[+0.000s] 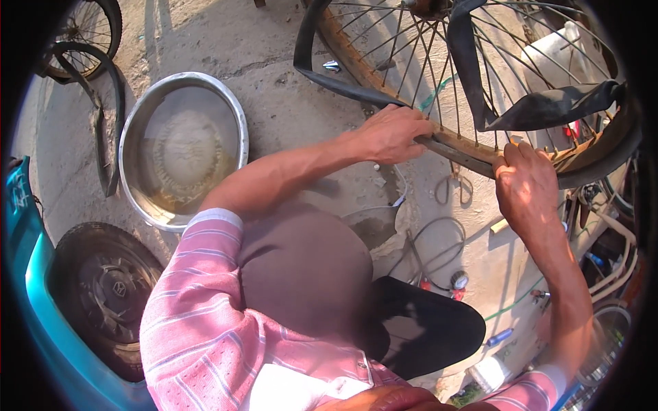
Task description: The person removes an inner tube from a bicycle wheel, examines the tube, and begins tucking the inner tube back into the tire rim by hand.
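A spoked bicycle wheel with a rusty rim [348,56] takes up the upper right. A black tyre [466,156] runs along the rim's near side. A flat black inner tube [548,109] hangs loose in folds over the spokes, and its left end loops outside the rim. My left hand [394,133] is closed on the tyre at the near left of the rim, beside the tube. Farther right, my right hand [528,181] has its fingers curled over the rim edge, gripping the tyre there. Both hands' fingertips are partly hidden.
A metal basin [241,127] of water sits on the concrete at left. Beyond it lie another black tube [118,123] and a wheel [106,34]. A teal vehicle panel [41,260] and its wheel [110,288] are lower left. A hose [439,222] and pressure gauge [459,279] lie near my knee.
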The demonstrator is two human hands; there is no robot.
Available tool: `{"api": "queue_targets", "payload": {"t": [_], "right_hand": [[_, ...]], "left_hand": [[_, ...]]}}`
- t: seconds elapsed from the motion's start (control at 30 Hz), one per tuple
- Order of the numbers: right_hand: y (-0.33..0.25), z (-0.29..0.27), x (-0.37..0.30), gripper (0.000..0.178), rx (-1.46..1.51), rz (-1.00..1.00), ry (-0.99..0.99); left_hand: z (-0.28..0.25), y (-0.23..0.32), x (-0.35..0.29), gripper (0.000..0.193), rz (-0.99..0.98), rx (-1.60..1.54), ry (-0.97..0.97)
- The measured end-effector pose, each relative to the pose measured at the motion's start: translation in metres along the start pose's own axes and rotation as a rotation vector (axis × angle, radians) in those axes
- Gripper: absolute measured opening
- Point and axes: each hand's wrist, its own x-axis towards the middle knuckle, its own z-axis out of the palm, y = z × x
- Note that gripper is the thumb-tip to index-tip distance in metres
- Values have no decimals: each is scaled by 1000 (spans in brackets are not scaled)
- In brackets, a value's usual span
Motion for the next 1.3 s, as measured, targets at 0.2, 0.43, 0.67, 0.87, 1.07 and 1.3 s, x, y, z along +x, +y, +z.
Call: {"api": "queue_targets", "payload": {"t": [0.2,0.43,0.67,0.87,1.07,1.3], "right_hand": [[-2,0,-2,5,23,25,33],[-54,35,26,20,-138,100,-149],[-52,55,26,14,64,123,29],[-39,39,22,12,70,56,-5],[-26,25,18,6,147,69,-30],[-32,17,28,10,86,91,-187]], "left_hand": [[1,-1,10,29,113,157,-125],[32,5,22,27,109,2,16],[29,15,1,49,121,-430,144],[14,-13,-15,46,119,19,246],[3,-5,0,29,133,-4,52],[-3,10,22,28,199,247,-215]]}}
